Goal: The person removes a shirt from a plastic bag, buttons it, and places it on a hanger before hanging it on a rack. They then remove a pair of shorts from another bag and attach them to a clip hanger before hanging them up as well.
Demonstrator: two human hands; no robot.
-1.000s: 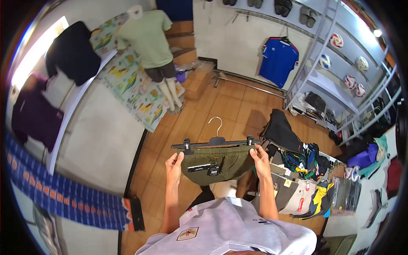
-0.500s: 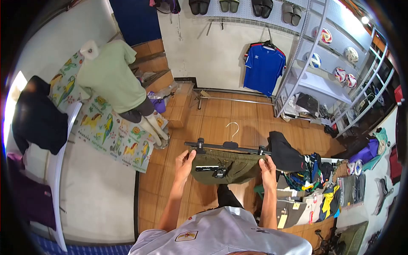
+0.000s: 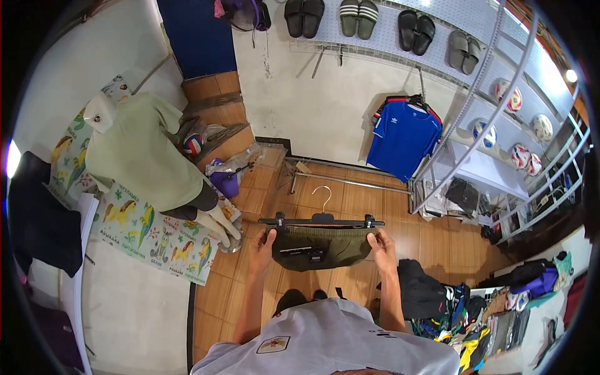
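In front of my body a pair of olive green shorts hangs from a black clip hanger with a metal hook. Both clips sit at the waistband, one near each end. My left hand pinches the waistband's left corner, thumb on top, just under the left clip. At the other corner my right hand grips the waistband below the right clip. Dark tags with white print lie on the front of the shorts. The fingers behind the fabric are partly hidden.
A mannequin in a pale green shirt stands at left. Blue jerseys hang on the back wall beneath slides. A metal shelf holding balls is at right. Piled clothes lie low right.
The camera view has turned and moved forward. The right end of the hanger, lower before, is now nearly level with the left. Both hands keep their hold on the shorts.
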